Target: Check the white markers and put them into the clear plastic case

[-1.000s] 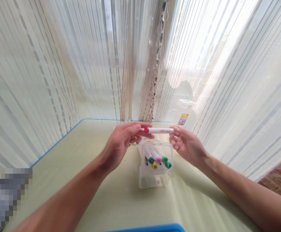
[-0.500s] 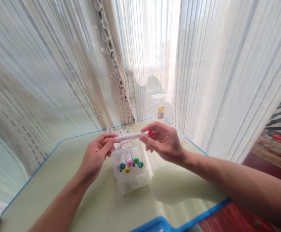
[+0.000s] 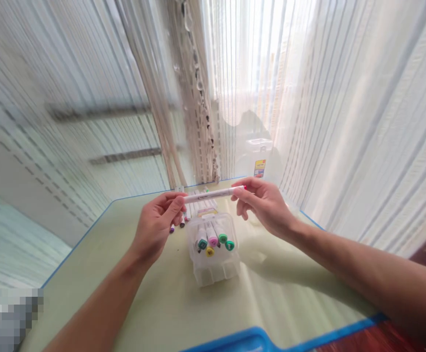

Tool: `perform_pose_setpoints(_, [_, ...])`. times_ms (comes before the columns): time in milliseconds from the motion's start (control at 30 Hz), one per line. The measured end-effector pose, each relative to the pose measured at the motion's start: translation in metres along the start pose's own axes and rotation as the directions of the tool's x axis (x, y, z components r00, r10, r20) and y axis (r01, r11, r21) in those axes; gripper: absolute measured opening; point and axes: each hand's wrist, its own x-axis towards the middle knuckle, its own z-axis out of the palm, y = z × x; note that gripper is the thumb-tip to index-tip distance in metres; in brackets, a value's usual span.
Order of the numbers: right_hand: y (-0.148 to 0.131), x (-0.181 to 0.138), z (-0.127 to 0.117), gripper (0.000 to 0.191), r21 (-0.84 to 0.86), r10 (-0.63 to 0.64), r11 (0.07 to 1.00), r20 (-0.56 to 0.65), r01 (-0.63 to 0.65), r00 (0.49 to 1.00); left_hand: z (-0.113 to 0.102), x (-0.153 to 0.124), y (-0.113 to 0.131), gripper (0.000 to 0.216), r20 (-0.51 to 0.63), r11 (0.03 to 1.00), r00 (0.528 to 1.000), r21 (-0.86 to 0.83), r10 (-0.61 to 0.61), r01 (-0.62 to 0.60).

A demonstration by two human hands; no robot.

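Observation:
A white marker [image 3: 211,194] with a red end is held level between both hands, above a clear plastic case. My left hand [image 3: 159,220] pinches its left end between thumb and fingers. At the red end, my right hand [image 3: 264,203] grips with thumb and forefinger. Below them stands the clear plastic case [image 3: 216,271], holding several white markers with green, pink and yellow ends [image 3: 212,241]. Behind the case, more white markers [image 3: 194,205] lie on the table, partly hidden by the held marker and my left hand.
The pale green table [image 3: 154,298] has a blue edge, with a blue moulded handle shape [image 3: 235,340] at the front. A clear case with a yellow label [image 3: 259,166] stands at the back right. Striped string curtains [image 3: 326,107] hang around the table.
My view has swung left, so the table and case sit further right in the picture. The marker stays in both hands; it has turned, showing printing along its barrel.

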Motion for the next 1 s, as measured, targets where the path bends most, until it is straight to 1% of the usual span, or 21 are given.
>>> perform_pose_setpoints(67, [0.0025,0.0009,-0.0016,0.026,0.023,0.036,0.999,0.005,-0.036,0.999,-0.0024,0.0006,-0.0004,0.026,0.012,1.0,1.0,0.011,0.008,-0.008])
perform_pose_setpoints(233, [0.0015,0.0004,-0.003,0.024,0.016,0.052,0.998,0.011,-0.052,0.999,-0.004,0.0001,0.0029,0.023,0.043,0.999,0.999,0.049,0.02,-0.022])
perform_pose_setpoints(367, [-0.001,0.0012,-0.0034,0.025,0.016,0.071,0.997,-0.012,-0.071,0.997,-0.0002,-0.0012,0.0069,0.024,0.019,0.993,0.998,0.103,0.058,-0.059])
perform_pose_setpoints(567, [-0.0006,-0.0005,-0.0035,0.023,0.005,0.087,0.996,0.013,-0.087,0.996,-0.0007,-0.0007,0.0069,0.025,-0.013,0.985,0.996,0.146,0.091,-0.088])
perform_pose_setpoints(1000, [-0.0002,-0.0012,-0.0028,0.019,0.032,0.097,0.995,0.007,-0.097,0.995,0.0009,-0.0026,0.0081,0.026,-0.033,0.987,0.998,0.152,0.054,-0.049])
